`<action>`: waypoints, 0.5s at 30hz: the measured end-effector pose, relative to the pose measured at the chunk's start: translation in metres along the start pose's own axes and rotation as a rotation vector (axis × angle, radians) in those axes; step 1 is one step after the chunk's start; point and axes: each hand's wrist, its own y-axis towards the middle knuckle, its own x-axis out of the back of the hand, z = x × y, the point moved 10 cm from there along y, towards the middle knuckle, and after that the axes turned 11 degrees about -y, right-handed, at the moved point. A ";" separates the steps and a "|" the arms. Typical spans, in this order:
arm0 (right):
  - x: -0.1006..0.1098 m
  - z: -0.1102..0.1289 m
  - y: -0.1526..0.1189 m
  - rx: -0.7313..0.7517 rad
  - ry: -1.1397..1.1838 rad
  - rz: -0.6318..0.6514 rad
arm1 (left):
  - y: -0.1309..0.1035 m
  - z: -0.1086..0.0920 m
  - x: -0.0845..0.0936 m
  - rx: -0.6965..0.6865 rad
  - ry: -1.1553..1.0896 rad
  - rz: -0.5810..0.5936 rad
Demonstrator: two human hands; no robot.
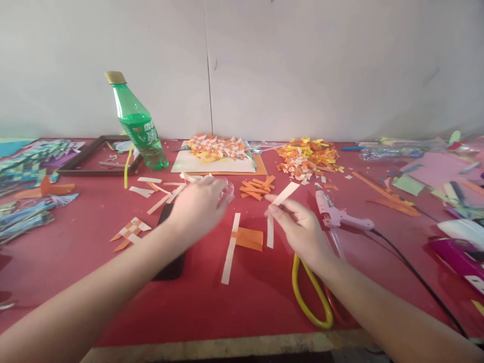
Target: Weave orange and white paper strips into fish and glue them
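1. Right hand, right of centre: thumb and finger pinched on bent white strip.
2. Left hand, centre-left: fingers curled near clear ring; hold cannot be told.
3. Orange piece, centre: untouched.
4. Step, apparently: strip-folding; next calls for firm creasing.

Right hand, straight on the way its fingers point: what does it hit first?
Most likely the loose orange paper strips, just beyond the right hand, forward and to its left. Its height above the red table is unclear, so it might pass over them.
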 end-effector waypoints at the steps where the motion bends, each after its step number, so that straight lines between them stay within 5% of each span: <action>1: -0.002 -0.001 0.000 -0.004 0.016 0.014 | -0.009 -0.010 -0.011 -0.016 -0.042 0.074; 4: -0.009 0.000 -0.001 0.006 0.055 0.066 | -0.031 -0.028 -0.038 0.008 -0.103 0.200; 8: -0.014 0.004 -0.002 0.061 0.050 0.109 | -0.038 -0.026 -0.062 0.064 -0.205 0.259; 15: -0.009 0.014 -0.004 0.113 0.003 0.130 | -0.040 -0.006 -0.071 0.129 -0.519 0.344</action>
